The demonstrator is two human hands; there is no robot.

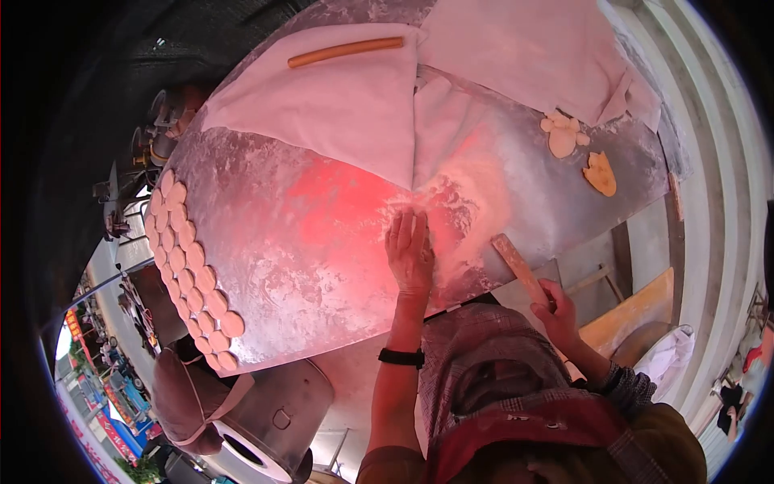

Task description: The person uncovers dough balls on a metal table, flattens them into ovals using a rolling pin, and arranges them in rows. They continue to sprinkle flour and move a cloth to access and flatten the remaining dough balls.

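Note:
My left hand lies flat with fingers stretched out on the floured metal table. Loose flour is scattered just ahead and to the right of its fingertips. At the table's front edge my right hand is wrapped round one end of a wooden stick, whose far end points up and left over the tabletop. A pale cloth covers the back of the table, its corner close to my left fingertips. On that cloth rests a long, thin wooden rolling pin.
Rows of round dough pieces line the left edge. Two flattened dough scraps, one pale and one yellower, lie at the right under a second cloth. A metal drum stands below the front left edge.

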